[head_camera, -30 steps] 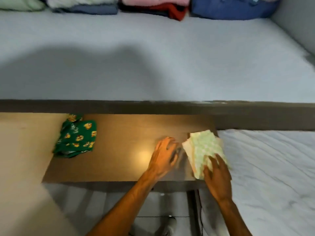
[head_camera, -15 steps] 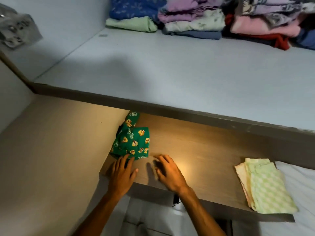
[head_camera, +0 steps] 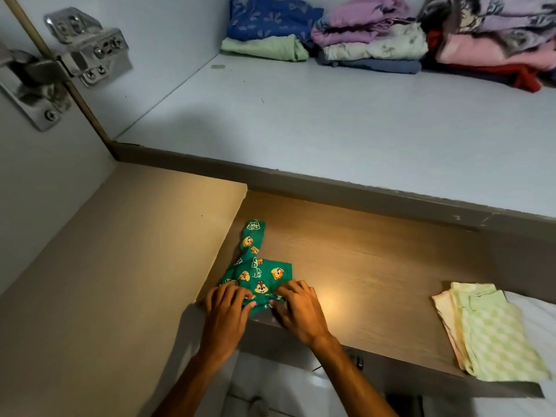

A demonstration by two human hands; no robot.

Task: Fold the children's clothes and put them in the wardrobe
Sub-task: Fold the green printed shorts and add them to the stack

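Observation:
A small green garment [head_camera: 255, 266] printed with cartoon chipmunks lies on the wooden board [head_camera: 376, 266], against the beige panel on its left. My left hand [head_camera: 225, 311] and my right hand [head_camera: 298, 308] both pinch its near edge with curled fingers, side by side. A folded pale green checked garment [head_camera: 493, 332] with a cream piece under it lies at the board's right end, away from both hands.
The white wardrobe shelf [head_camera: 331, 121] lies beyond the board, with stacks of folded clothes [head_camera: 376, 40] along its back wall. A metal door hinge [head_camera: 69, 55] is at the upper left. White bedding [head_camera: 535, 320] shows at the right edge.
Both hands left the checked garment, moved left to the green one and took hold of its near edge. The view swung left and closer.

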